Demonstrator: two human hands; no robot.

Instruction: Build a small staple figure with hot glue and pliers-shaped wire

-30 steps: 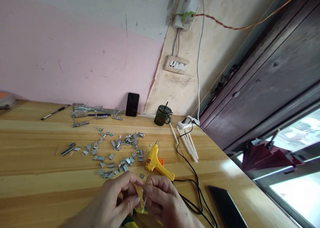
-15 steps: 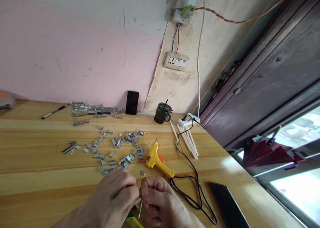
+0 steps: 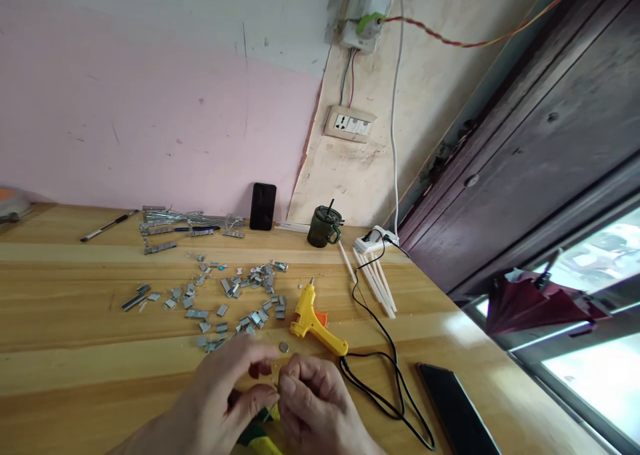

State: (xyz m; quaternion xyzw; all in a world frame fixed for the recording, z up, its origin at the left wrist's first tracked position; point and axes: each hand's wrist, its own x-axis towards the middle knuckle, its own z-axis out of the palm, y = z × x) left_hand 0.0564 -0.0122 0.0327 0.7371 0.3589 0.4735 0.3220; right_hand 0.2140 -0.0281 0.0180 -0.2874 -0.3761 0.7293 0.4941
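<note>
My left hand [image 3: 225,402] and my right hand [image 3: 313,405] meet at the near edge of the wooden table [image 3: 75,362], fingertips pinched together over something very small that I cannot make out. A yellow-and-green object [image 3: 257,438] lies partly hidden under both hands. A small round metal disc [image 3: 284,348] rests just beyond my fingers. A yellow glue gun [image 3: 314,322] lies right behind it, its black cord [image 3: 390,388] looping to the right. Several small silver staple blocks [image 3: 235,302] are scattered farther back.
White glue sticks [image 3: 375,282] lie by a white power strip [image 3: 373,242]. A dark green mug [image 3: 323,227], an upright black phone [image 3: 263,206], staple strips [image 3: 175,225] and a pen [image 3: 107,225] sit near the wall. Another dark phone [image 3: 453,408] lies at the near right.
The thin silver pin seen between my fingers earlier is no longer visible. My left fingers have lifted and blurred slightly; the view has drifted a little.
</note>
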